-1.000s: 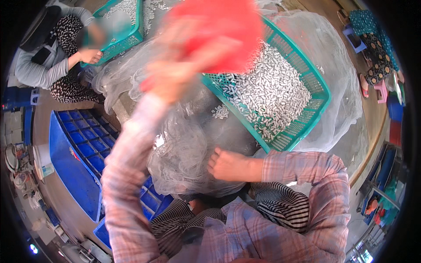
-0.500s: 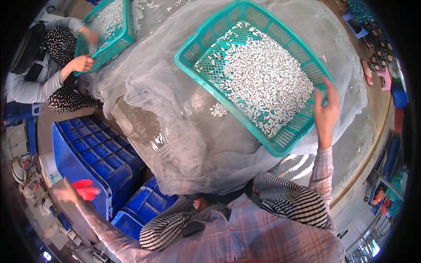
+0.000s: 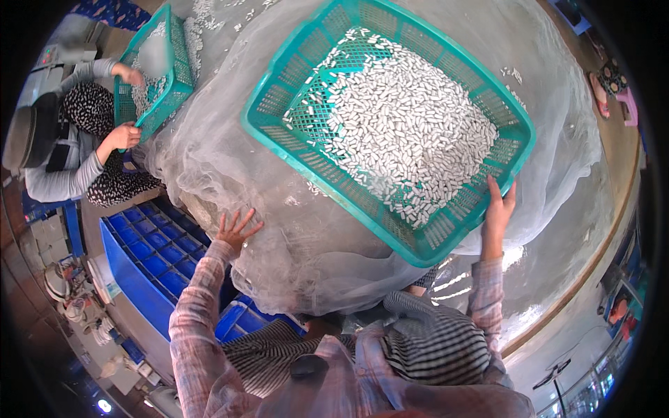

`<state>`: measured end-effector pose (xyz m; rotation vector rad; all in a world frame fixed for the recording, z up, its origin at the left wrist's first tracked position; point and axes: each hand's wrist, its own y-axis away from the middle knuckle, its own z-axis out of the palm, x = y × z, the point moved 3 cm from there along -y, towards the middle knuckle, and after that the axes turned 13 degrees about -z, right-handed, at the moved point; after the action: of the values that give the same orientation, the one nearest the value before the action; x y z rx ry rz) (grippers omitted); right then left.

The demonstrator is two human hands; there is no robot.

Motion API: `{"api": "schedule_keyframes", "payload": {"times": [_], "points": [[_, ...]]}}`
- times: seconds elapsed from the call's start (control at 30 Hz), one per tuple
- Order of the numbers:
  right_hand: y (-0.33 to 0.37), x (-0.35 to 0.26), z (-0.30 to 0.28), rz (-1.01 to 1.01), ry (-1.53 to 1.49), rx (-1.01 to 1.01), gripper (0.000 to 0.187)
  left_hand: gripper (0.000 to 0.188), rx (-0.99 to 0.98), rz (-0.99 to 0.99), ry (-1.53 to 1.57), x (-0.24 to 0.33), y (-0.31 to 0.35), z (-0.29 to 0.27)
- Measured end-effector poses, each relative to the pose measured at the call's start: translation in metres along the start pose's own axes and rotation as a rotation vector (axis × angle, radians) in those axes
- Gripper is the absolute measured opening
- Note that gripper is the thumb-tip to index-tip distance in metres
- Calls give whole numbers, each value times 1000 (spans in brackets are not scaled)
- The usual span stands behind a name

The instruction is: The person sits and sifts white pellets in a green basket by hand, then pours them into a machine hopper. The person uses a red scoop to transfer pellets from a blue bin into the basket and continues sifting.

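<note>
A large turquoise plastic basket (image 3: pixel 390 226) lies tilted across the middle of the work surface. Many small white capsule-shaped pieces (image 3: pixel 411 118) are heaped in it, with part of its mesh floor bare at the left. At the basket's near right corner, my right hand (image 3: pixel 497 212) grips the rim, fingertips at the wall. My left hand (image 3: pixel 235 233) is open, fingers spread, over the edge of the sheer white netting (image 3: pixel 300 258) left of the basket. Nothing shows in that hand, and whether it touches the netting I cannot tell.
Blue compartmented crates (image 3: pixel 143 272) stand low at the left, below my left forearm. At the far left a co-worker (image 3: pixel 59 153) has both hands at another turquoise basket (image 3: pixel 182 66) of white pieces. Loose white pieces (image 3: pixel 512 73) lie beyond my basket. A pink stool (image 3: pixel 629 108) stands far right.
My left hand has swung in from the crates to the netting, and the red thing beside it no longer shows. My right hand has closed on the basket's rim. The view has shifted somewhat.
</note>
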<state>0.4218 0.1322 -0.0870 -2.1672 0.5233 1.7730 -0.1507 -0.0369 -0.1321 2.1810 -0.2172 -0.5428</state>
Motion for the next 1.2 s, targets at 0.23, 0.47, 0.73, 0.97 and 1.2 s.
{"api": "schedule_keyframes", "payload": {"times": [0.23,0.47,0.73,0.97,1.2], "points": [[15,5,3,33,-164,106,29,49,87,-47,803,-80,-61,-106],[14,0,10,102,-322,85,26,47,1073,-307,907,-66,-111,-280],[-23,-143,16,-67,-66,-43,43,58,633,-280,1236,-20,-80,-139],[-41,-92,26,-143,-108,-161,53,67,655,18,1030,114,-83,-222],[-48,-114,35,-183,-111,-153,53,63,850,99,1090,227,-110,-365]]}}
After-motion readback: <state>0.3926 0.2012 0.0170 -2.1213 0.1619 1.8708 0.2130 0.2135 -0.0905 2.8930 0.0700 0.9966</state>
